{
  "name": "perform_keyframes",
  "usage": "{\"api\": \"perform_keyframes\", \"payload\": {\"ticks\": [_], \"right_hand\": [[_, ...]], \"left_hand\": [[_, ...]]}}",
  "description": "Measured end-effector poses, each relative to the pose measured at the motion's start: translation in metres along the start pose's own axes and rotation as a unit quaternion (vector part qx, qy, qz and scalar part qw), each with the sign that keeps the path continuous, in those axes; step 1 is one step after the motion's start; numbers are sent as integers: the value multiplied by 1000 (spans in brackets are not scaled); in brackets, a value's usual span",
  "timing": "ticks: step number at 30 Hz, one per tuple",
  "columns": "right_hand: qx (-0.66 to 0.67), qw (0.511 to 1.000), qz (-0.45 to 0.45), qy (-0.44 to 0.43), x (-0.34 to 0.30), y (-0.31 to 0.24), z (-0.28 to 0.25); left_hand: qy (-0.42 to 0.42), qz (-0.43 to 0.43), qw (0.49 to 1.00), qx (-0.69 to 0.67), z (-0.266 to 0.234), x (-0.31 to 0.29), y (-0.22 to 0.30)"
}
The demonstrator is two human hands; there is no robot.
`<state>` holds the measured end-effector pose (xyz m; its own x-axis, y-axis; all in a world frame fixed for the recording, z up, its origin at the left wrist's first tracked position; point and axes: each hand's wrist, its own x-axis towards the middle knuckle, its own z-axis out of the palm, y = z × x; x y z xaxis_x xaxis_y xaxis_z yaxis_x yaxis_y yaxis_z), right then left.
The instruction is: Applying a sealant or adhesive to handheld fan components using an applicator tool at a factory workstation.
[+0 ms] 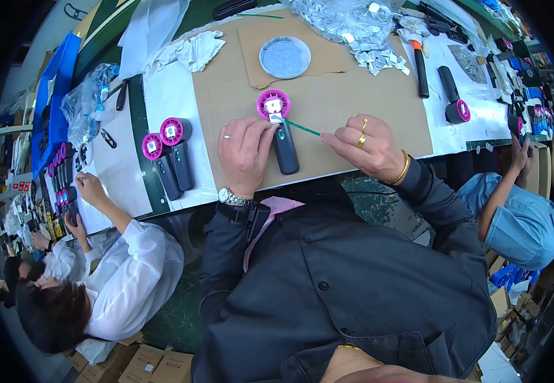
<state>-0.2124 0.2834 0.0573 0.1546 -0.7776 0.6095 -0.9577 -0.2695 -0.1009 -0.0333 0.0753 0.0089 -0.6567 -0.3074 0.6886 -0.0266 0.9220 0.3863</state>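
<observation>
A dark handheld fan (286, 152) with a pink round head lies on the cardboard in front of me. My left hand (243, 152) is closed at the fan's neck, thumb and fingertips pressed beside a small white piece (277, 118) there. Between the closed fingers of my right hand (367, 148) is a thin green stick (303, 129). The stick's far tip reaches the white piece at the neck, just below the fan head. Whether the tip touches it is too small to tell.
A round dish of greyish paste (284, 57) stands on a cardboard square beyond the fan. Small white pieces (379, 59) spill from a plastic bag at the back. Two more pink-headed fans (176, 153) lie left, another fan (453, 96) right. Co-workers sit on both sides.
</observation>
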Motion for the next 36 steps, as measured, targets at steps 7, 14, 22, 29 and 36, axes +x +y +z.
{"api": "perform_keyframes", "payload": {"ticks": [7,14,22,29,36], "right_hand": [[42,995,82,35,-4,0,-2],[78,951,266,135,27,35,6],[-147,981,126,5,28,80,44],[-72,905,409,95,-23,121,-20],[-198,827,525,-29,-86,153,-54]], "left_hand": [[-5,-3,1000,-4,0,1,0],[1,-9,1000,-14,-2,-1,7],[-11,-40,999,-23,-6,-14,6],[7,-71,997,-31,-10,-20,0],[3,-126,990,-62,-8,-20,0]]}}
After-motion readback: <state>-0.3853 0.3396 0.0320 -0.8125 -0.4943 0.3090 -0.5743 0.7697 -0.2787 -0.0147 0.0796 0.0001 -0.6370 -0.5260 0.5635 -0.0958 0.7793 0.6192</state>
